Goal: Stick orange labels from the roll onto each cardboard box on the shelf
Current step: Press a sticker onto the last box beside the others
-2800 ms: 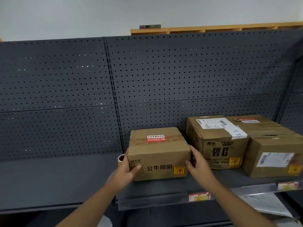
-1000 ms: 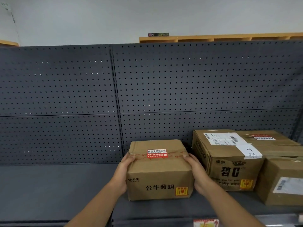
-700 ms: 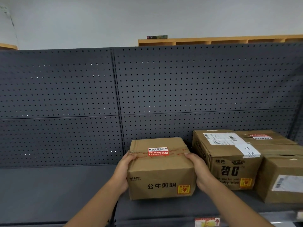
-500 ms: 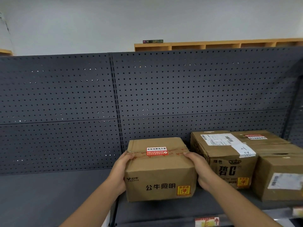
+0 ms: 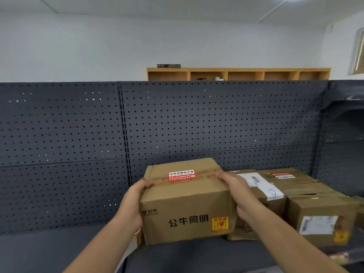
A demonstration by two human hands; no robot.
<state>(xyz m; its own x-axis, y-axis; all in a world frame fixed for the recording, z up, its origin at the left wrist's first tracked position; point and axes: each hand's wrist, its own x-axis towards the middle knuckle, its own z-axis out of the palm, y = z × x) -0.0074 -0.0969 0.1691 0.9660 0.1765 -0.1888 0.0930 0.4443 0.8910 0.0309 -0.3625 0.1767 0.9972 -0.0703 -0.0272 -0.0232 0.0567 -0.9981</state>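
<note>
both hands grip box (image 5: 187, 205) (printed 公牛照明); orange label (image 5: 220, 224) front

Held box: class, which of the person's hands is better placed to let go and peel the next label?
Right hand, probably. It grips only the box, at the right side, while the left hand also seems to pin the label roll beneath it.
</note>
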